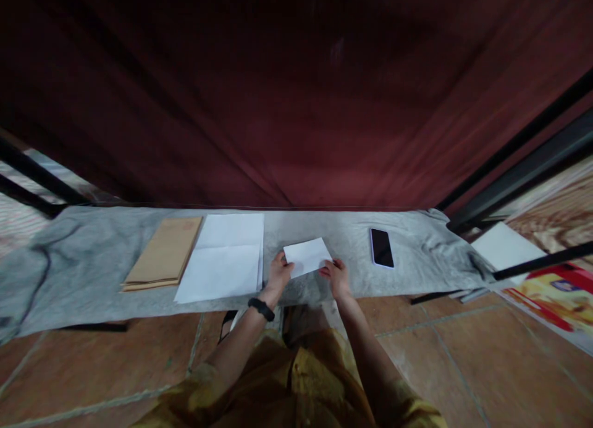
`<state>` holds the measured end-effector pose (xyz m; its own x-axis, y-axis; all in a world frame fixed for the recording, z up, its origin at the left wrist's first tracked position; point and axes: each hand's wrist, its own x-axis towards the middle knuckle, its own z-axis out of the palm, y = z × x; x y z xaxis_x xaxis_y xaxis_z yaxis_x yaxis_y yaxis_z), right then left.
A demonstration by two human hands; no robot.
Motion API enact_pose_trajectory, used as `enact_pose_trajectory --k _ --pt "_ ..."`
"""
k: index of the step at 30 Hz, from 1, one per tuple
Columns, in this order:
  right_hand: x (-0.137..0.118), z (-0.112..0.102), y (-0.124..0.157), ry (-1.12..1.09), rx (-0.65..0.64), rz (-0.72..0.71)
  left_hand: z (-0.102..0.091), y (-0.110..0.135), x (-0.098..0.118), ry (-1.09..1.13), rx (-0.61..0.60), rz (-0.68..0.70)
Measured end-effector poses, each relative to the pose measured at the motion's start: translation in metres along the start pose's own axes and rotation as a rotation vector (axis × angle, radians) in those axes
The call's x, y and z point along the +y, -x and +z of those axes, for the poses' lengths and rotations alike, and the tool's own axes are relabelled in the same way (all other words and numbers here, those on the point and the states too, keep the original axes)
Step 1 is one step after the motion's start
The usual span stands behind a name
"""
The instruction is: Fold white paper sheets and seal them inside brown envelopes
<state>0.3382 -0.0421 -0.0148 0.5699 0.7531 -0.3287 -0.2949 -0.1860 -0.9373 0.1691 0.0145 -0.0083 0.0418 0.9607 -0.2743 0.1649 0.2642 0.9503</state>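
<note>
A small white rectangle of folded paper [306,255] is held between my two hands, a little above the near part of the cloth-covered table. My left hand [279,272] pinches its left end, thumb on top. At the right end, my right hand [336,276] grips the near corner between thumb and fingers. Left of my hands lie large white paper sheets [222,261] with a crease across them. Beyond those, a stack of brown envelopes [164,251] rests on the cloth. The undersides of my fingers are hidden.
A grey cloth [426,255] covers the long narrow table. To the right lies a phone [382,247] with a dark screen. A dark red curtain [287,107] hangs behind the far edge. Black metal bars [523,168] and a colourful printed box [556,298] stand at the right.
</note>
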Motion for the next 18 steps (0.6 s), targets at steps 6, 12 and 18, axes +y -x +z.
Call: enact_pose_trajectory --k 6,12,18 --pt "0.001 -0.01 -0.007 0.161 0.001 -0.043 -0.003 -0.006 0.002 -0.187 0.055 0.068" --pt "0.0 -0.013 -0.007 0.291 -0.01 -0.072 0.001 0.011 0.004 -0.611 0.075 0.5" --pt "-0.002 -0.013 -0.007 0.364 -0.043 -0.085 0.021 0.039 -0.009 -0.947 -0.228 0.776"
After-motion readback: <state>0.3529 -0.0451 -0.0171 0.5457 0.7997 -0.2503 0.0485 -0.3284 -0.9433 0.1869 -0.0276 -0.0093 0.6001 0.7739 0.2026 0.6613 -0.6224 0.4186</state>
